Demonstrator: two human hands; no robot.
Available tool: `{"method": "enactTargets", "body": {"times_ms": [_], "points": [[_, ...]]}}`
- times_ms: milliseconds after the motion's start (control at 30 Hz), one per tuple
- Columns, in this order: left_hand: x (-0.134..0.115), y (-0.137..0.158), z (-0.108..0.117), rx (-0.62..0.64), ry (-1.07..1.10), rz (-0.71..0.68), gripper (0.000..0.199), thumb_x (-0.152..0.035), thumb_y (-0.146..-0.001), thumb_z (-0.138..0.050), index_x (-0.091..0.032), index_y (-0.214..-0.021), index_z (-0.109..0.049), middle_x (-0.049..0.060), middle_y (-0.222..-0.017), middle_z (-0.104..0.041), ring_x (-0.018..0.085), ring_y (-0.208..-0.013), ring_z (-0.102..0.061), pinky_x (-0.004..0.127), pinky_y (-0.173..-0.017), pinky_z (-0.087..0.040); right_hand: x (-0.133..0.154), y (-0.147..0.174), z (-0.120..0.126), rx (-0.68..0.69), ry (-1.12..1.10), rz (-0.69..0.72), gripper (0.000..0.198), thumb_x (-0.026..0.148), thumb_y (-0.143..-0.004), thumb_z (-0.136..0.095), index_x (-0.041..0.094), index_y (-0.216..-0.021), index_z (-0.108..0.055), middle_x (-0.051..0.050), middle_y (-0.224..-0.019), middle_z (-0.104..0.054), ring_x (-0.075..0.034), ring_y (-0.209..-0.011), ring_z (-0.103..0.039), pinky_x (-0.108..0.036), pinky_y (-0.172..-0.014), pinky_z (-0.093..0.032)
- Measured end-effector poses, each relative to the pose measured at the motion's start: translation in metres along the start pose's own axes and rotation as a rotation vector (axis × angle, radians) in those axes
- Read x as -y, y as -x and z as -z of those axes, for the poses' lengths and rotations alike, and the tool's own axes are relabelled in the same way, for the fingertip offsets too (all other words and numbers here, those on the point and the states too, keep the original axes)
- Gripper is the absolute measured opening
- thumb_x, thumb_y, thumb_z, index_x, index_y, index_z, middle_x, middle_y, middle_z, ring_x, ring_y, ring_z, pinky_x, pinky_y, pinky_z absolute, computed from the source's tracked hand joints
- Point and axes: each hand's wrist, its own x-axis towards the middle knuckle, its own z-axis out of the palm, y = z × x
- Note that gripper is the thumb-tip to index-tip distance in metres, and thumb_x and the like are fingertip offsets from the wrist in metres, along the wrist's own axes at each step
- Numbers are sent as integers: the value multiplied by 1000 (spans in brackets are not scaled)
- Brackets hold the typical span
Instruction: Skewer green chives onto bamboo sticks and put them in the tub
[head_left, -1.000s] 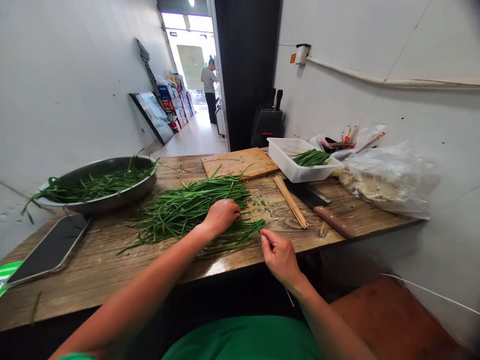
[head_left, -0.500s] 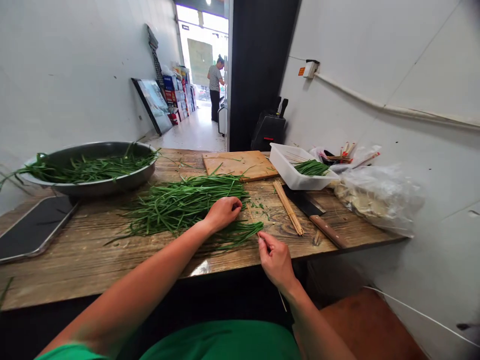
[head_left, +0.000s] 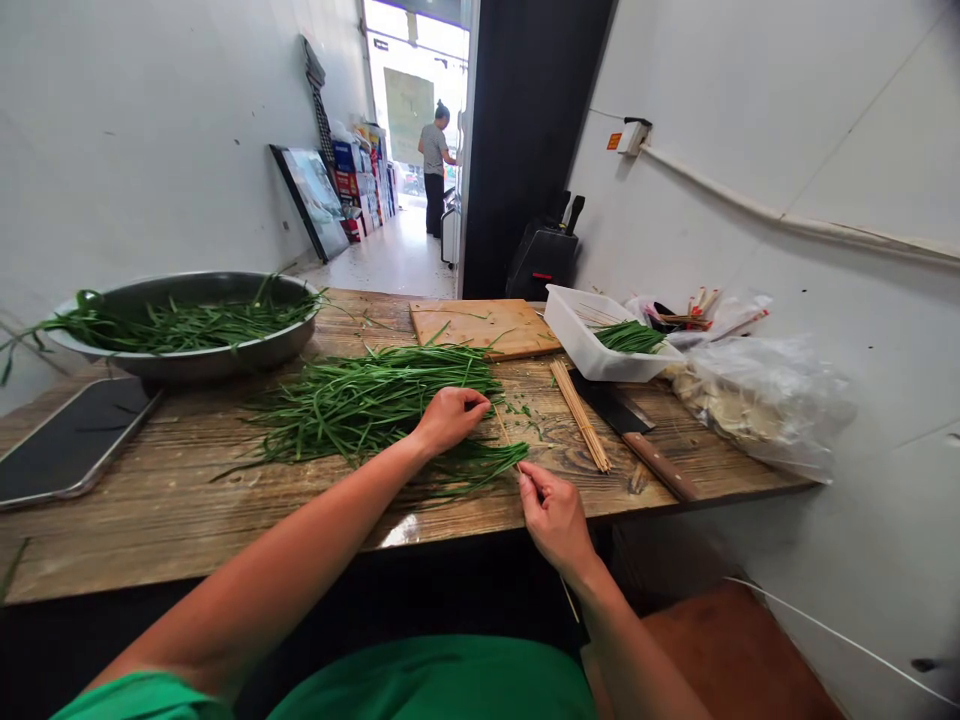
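Note:
My right hand (head_left: 556,512) grips a thin bamboo skewer (head_left: 505,428) between thumb and fingers at the table's front edge. The skewer points up and away, and its lower end hangs below the hand. A few green chives (head_left: 491,460) lie with their ends against the skewer, just above the right fingertips. My left hand (head_left: 452,418) is pinched closed at the skewer's upper tip; whatever is between its fingertips is too small to make out. Under and behind the left hand spreads a loose pile of chives (head_left: 360,395).
Right of my hands lie a bundle of skewers (head_left: 581,415) and a cleaver (head_left: 660,465). Behind stand a cutting board (head_left: 480,325), a white tub (head_left: 574,325) holding chives, and plastic bags (head_left: 772,400). At left are a metal basin (head_left: 217,370) and a phone (head_left: 75,440). A person (head_left: 433,150) stands in the far doorway.
My left fingertips have moved slightly right, up to the skewer's tip. The right hand keeps its hold on the skewer. The whole view has shifted a little.

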Motion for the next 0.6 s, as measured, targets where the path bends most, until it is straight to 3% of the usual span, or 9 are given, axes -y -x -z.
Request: {"method": "enactTargets", "body": {"times_ms": [233,600], "points": [[0,-1,2,13,16,0,31,-34,-75,-45,-15,-80,-68,1,-70,-66,12,-61,-55,21,-58,-39,-1,-1,0,5,-17,6,29,24,-82,-42,14,-98,-65,-8,-87,-69,-17,-68,-65,-25,-63,-51],[0,0,2,9,18,-18,28,-32,-76,-46,-16,-81,-68,1,-75,-68,13,-66,-57,21,-62,-41,0,-1,0,4,10,7,30,25,-82,-42,15,-99,-65,-8,-85,-70,-17,-61,-64,-25,-54,-50]]}}
